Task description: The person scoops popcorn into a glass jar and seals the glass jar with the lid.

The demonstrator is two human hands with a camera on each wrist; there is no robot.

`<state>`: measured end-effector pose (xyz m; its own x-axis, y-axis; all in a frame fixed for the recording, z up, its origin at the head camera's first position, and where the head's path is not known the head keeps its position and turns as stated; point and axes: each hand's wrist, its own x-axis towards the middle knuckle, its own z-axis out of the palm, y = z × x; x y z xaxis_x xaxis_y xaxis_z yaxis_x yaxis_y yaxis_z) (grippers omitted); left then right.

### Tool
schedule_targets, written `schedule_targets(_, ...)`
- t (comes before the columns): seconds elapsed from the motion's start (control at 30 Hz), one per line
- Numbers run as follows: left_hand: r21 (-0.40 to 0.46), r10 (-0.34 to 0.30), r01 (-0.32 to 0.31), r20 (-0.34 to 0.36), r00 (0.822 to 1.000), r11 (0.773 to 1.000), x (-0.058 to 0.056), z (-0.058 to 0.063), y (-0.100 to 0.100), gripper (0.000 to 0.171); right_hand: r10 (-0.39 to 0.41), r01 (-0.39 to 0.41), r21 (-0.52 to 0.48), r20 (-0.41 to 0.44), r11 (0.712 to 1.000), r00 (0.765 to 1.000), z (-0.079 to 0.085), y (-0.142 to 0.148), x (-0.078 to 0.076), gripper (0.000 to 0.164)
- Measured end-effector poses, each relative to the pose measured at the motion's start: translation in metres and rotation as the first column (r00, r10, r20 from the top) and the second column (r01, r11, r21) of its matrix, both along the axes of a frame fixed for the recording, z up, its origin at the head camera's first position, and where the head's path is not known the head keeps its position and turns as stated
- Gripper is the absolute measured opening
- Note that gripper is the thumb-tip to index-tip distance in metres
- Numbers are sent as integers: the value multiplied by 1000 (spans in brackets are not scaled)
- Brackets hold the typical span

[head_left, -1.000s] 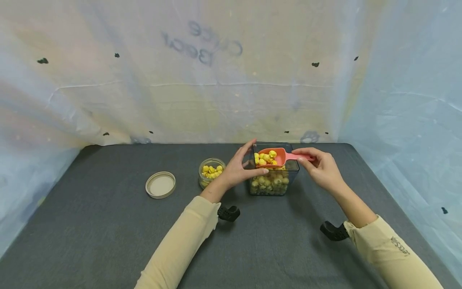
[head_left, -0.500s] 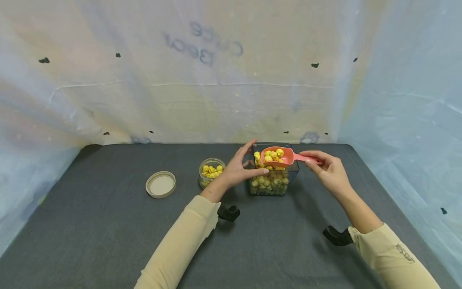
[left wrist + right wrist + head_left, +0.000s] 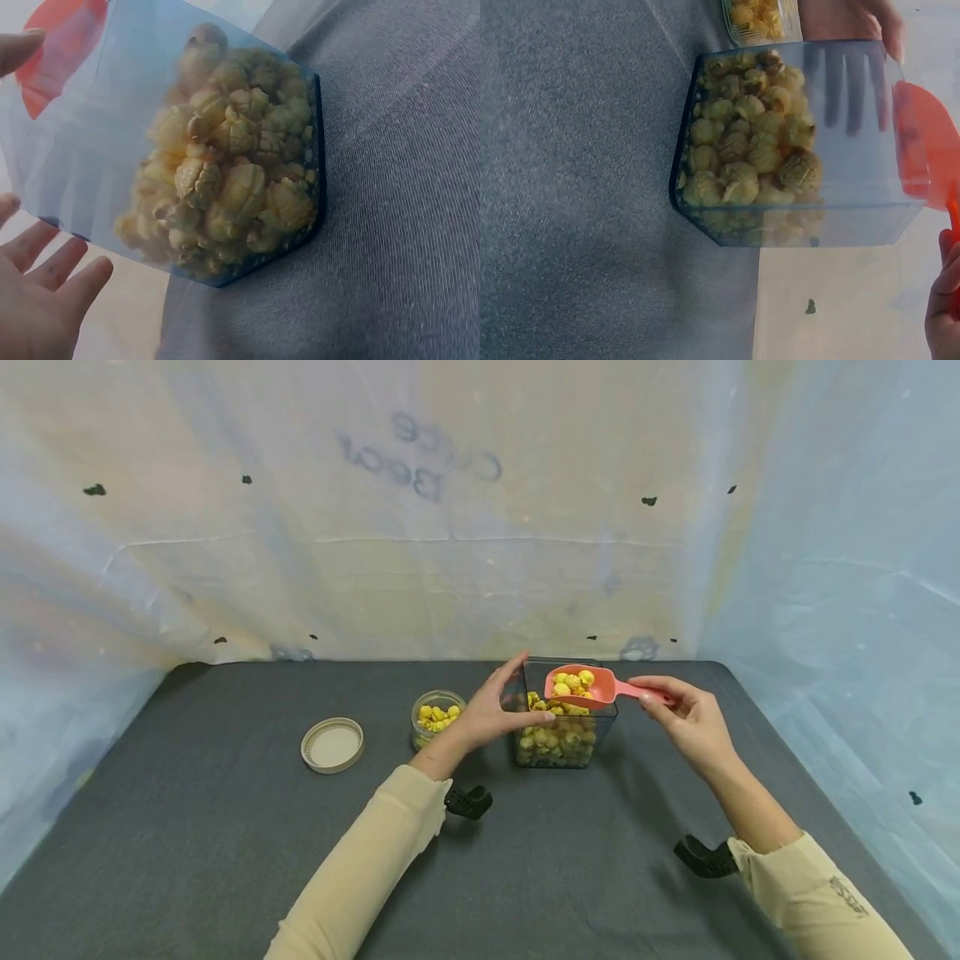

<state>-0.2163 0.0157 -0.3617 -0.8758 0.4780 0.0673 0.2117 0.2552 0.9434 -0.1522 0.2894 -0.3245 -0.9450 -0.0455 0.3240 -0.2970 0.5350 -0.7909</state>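
Note:
A clear square container (image 3: 555, 745), partly filled with yellow popcorn (image 3: 739, 142), stands upright on the dark table. My left hand (image 3: 491, 710) holds it at its left side near the rim, thumb at the front and fingers toward the back. My right hand (image 3: 686, 714) pinches the handle of a coral-red scoop (image 3: 603, 685). The scoop's bowl carries several popcorn pieces and is level with the container's top, over its opening. In the left wrist view only part of the scoop (image 3: 64, 49) shows, behind the see-through wall.
A round clear jar (image 3: 437, 717) with popcorn in it stands left of the container, partly behind my left wrist. Farther left, a round pale lid (image 3: 332, 745) lies on the grey table (image 3: 225, 827). Plastic sheeting (image 3: 480, 585) hangs behind and at the sides.
My right hand has drawn the loaded scoop to the right, its bowl now up at the rim and farther from my left fingers. The left hand still holds the container.

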Motion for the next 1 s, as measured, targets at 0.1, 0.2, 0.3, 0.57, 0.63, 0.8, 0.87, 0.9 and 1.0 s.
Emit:
schedule_targets(0.1, -78, 17, -20, -48, 999, 997, 2, 1, -1, 91, -1, 1, -8, -16, 1000, 1000, 3, -1, 3, 30)
schedule_targets(0.2, -126, 37, -46, -75, 997, 991, 4, 2, -3, 91, -4, 4, -5, -27, 1000, 1000, 4, -3, 6, 30)
schedule_targets(0.3, -136, 51, -65, -98, 994, 989, 7, 3, -6, 91, -11, 11, -5, -31, 1000, 999, 5, -5, 9, 30)
schedule_targets(0.57, -152, 82, -108, -166, 983, 983, 14, 7, -20, 90, -64, 64, -49, -4, 997, 998, 7, -17, 19, 31)
schedule_targets(0.63, -158, 91, -121, -185, 979, 980, 15, 8, -24, 90, -67, 66, -65, -16, 996, 998, 7, -20, 21, 31)
schedule_targets(0.8, -162, 104, -144, -231, 967, 976, 17, 8, -34, 88, -56, 51, -106, -46, 993, 997, 7, -26, 23, 30)
schedule_targets(0.87, -156, 109, -149, -241, 964, 976, 17, 8, -38, 87, -51, 45, -124, -49, 991, 997, 7, -29, 24, 29)
schedule_targets(0.9, -155, 112, -153, -246, 963, 976, 17, 7, -40, 87, -50, 43, -128, -50, 991, 998, 6, -30, 24, 29)
schedule_targets(1.0, -163, 122, -170, -265, 956, 972, 17, 5, -46, 86, -43, 34, -148, -55, 988, 998, 6, -35, 25, 28)
